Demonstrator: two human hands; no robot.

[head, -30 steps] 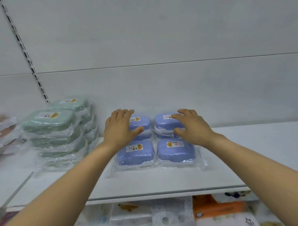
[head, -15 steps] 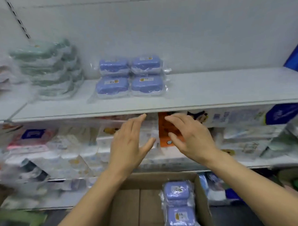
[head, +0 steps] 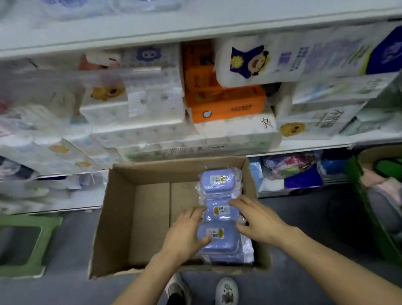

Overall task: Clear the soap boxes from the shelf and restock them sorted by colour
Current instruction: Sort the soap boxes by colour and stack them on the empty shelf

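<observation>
- Both hands, which half a second ago hovered before the lower shelf, are now down inside the open brown cardboard carton (head: 134, 220) on the floor; my view has tipped down with them.
- Item: blue plastic soap boxes in clear wrap (head: 218, 215), yellow-and-white labels up, lying in a row of three along the carton's right wall, with more wrapped layers visible beneath.
- Left hand (head: 188, 234): fingers curled against the left side of the middle and nearest boxes, thumb on the top of the nearest box. I read it as taking hold of the stack.
- Right hand (head: 259, 219): fingers spread and bent over the right edge of the middle box and its wrap, gripping from that side.
- Carton: left half bare, floor seam showing; front flap folded outward.
- Top white shelf board (head: 200, 22): more blue wrapped soap boxes (head: 105, 0) lie at the upper edge of view, blurred.
- Shelf below: white printed tissue packs (head: 137, 109), orange packs (head: 224, 100) stacked in the middle, a white pack with a cartoon figure (head: 248, 60) above them.
- Floor, left of carton: green plastic stool (head: 21, 246).
- Floor, near edge: one grey patterned shoe (head: 227, 294) just behind the carton.
- Right edge: dark green frame (head: 373, 217), contents unclear.
</observation>
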